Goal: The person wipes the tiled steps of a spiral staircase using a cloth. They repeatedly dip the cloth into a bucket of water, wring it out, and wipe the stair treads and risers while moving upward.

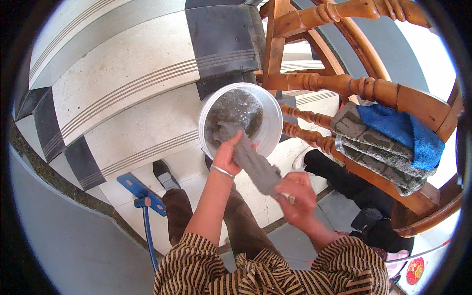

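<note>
A wet grey cloth [256, 166] stretches between my two hands over the near rim of a white plastic bucket [273, 121]. Murky water [236, 107] with some foam lies in the bucket, and the cloth's far end hangs down at its surface. My left hand [229, 153], with a bangle at the wrist, grips the cloth's middle part at the rim. Lower right, my right hand [298, 197] grips the near end; it is slightly blurred.
White and black tiled stairs [140, 118] rise ahead and left. A turned-wood banister [332, 83] stands right, with a patterned towel [372, 147] and a blue cloth [402, 129] draped over it. A blue flat mop [142, 193] is by my feet. A person in black trousers [332, 177] is at right.
</note>
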A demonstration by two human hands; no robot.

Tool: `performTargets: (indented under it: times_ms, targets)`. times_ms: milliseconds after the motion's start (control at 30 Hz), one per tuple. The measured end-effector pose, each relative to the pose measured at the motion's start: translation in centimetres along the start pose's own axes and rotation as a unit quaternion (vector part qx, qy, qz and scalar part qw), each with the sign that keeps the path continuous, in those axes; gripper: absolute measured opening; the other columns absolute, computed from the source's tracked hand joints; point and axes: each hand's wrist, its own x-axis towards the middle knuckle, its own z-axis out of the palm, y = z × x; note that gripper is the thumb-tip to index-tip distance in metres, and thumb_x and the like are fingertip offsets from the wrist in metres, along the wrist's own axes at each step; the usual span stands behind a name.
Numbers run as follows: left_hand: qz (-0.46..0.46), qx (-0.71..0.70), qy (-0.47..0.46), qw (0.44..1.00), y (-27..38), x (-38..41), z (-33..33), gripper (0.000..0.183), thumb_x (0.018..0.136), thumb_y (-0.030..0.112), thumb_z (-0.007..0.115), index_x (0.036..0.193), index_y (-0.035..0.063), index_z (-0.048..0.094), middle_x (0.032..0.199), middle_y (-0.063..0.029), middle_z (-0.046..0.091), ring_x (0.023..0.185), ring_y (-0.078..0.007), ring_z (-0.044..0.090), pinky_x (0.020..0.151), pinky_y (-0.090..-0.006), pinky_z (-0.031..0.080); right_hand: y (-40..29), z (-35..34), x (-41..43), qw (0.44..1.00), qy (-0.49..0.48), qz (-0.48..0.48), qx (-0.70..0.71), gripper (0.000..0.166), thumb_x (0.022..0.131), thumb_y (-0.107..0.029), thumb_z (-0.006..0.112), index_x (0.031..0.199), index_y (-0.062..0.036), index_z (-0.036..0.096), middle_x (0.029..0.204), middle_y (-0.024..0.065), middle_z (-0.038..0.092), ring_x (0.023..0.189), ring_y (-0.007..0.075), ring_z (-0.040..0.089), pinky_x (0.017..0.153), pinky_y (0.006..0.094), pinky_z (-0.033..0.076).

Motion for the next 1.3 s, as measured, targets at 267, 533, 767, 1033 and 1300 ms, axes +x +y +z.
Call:
performTargets:
  times_ms: [267,533,767,1033,1300]
  targets:
    - [0.104,0.301,-0.053,0.946,-2.6,-4.4,2.8,0.043,0.096,0.010,0.058,0.138,0.0013,0.048,0.129,-0.0055,0.059,0.115,-0.0171,0.059,0.096,-0.0320,0.050,9.8,2.8,10.0,0.966,0.048,0.182,0.175,0.039,0.081,-0.003,0.072,0.118,-0.0013,0.061,0.116,0.0082,0.060,0.105,0.0190,0.060,0.092,0.0308,0.048]
    - [0.057,0.490,-0.100,0.864,-0.1,-3.3,4.0,0.041,0.091,0.007,0.058,0.131,0.0022,0.057,0.122,-0.0056,0.064,0.111,-0.0143,0.057,0.096,-0.0291,0.046,11.4,6.5,9.1,0.659,-0.117,0.293,0.683,0.065,0.093,-0.052,0.059,0.135,-0.0034,0.051,0.131,0.0148,0.056,0.114,0.0269,0.059,0.103,0.0391,0.046]
    - [0.015,0.183,-0.059,0.981,0.2,-2.4,0.5,0.056,0.091,0.014,0.058,0.144,0.0064,0.042,0.140,-0.0117,0.050,0.119,-0.0274,0.058,0.104,-0.0480,0.046,13.3,5.7,7.4,0.936,0.022,0.245,0.250,0.020,0.084,-0.010,0.072,0.098,-0.0080,0.058,0.098,-0.0001,0.058,0.093,0.0124,0.055,0.086,0.0285,0.045]
    - [0.006,0.042,-0.006,0.999,1.3,-0.3,1.6,0.056,0.092,0.053,0.064,0.123,0.0071,0.058,0.110,-0.0118,0.065,0.100,-0.0248,0.064,0.089,-0.0415,0.053,6.3,7.6,4.5,0.995,-0.062,-0.078,0.024,0.040,0.072,0.003,0.076,0.110,-0.0044,0.066,0.107,0.0131,0.066,0.105,0.0324,0.065,0.095,0.0427,0.049]
    - [0.395,0.270,0.178,0.860,-2.8,0.6,6.7,0.030,0.093,0.030,0.070,0.079,0.0027,0.068,0.076,-0.0076,0.067,0.067,-0.0141,0.056,0.065,-0.0332,0.046,12.4,9.2,4.4,0.868,0.219,0.307,0.325,0.015,0.096,-0.018,0.059,0.088,-0.0045,0.060,0.094,0.0051,0.060,0.085,0.0150,0.056,0.080,0.0314,0.047]
